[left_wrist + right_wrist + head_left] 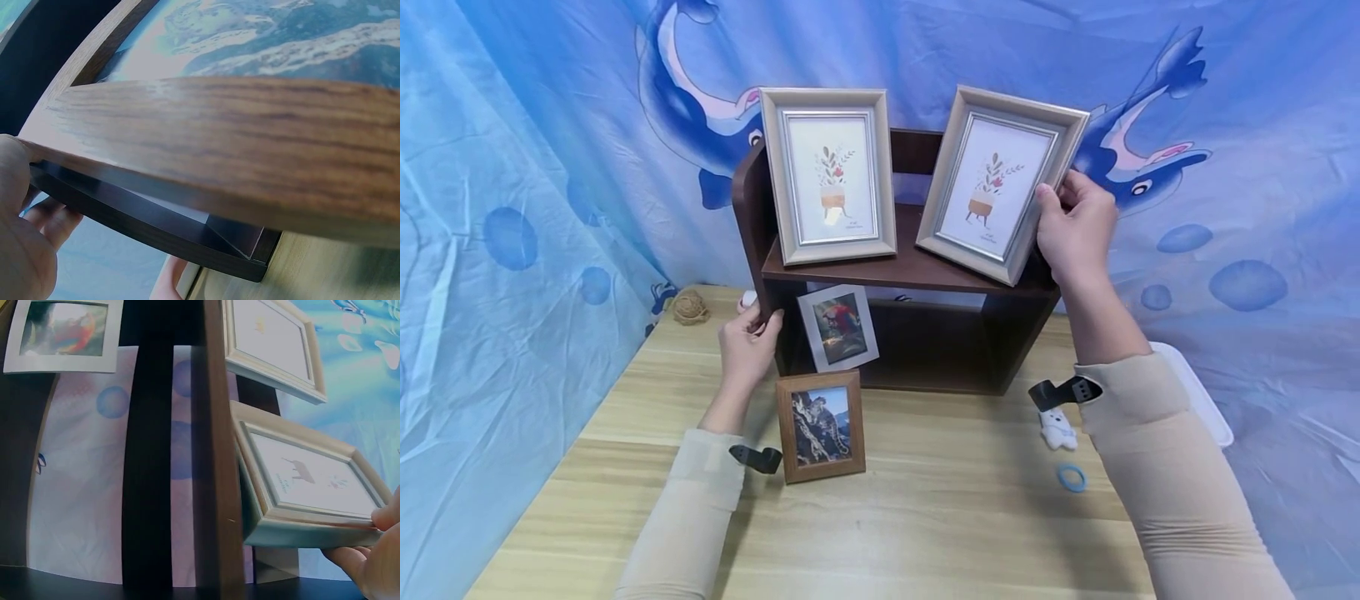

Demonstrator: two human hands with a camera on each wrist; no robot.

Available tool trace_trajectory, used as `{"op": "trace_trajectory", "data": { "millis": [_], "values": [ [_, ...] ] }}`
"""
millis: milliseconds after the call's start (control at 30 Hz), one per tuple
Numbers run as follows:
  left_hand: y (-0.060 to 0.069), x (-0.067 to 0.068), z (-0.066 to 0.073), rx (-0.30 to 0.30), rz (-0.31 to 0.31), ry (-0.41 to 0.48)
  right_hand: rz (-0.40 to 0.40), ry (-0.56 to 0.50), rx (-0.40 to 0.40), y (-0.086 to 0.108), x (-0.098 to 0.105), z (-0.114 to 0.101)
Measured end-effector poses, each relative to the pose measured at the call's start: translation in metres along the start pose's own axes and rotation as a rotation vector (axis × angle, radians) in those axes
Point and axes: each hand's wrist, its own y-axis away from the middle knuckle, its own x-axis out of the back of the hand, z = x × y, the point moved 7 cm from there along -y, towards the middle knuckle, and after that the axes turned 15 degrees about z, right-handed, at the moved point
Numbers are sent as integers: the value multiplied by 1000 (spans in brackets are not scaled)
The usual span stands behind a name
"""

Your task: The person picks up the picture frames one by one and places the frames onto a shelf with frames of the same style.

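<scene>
My right hand (1078,225) grips the right edge of a beige picture frame (1000,179) with a potted-plant print, thumb in front and fingers behind. That frame leans clockwise over the upper shelf of a dark brown shelf unit (917,267). Beside it on the same shelf stands a matching beige frame (831,175). My left hand (748,346) pinches the front edge of the unit's left side panel. Close to it, a white frame (838,327) with a red parrot picture sits on the lower shelf. A brown wooden frame (822,427) with a snow leopard picture stands on the table just in front.
On the table (925,517) at right lie a white bear figure (1057,429) and a blue ring (1071,477). A white tray (1195,392) is partly behind my right forearm. A woven ball (690,307) rests at the back left. A blue dolphin curtain (527,167) hangs behind.
</scene>
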Motion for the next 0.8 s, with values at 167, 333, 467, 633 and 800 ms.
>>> {"op": "trace_trajectory", "data": {
  "millis": [167, 333, 467, 633, 800],
  "values": [
    [1, -2, 0, -6, -5, 11, 73, 37, 110, 5, 1, 1],
    [2, -3, -1, 10, 3, 26, 82, 65, 173, 14, -2, 8],
    [0, -3, -2, 12, 10, 25, 100, 65, 227, 22, -4, 16],
    [0, -2, -2, 3, 24, 15, 72, 44, 217, 34, -6, 25],
    [1, -1, -3, 12, 22, 14, 55, 40, 222, 53, -2, 42]
  ]
}}
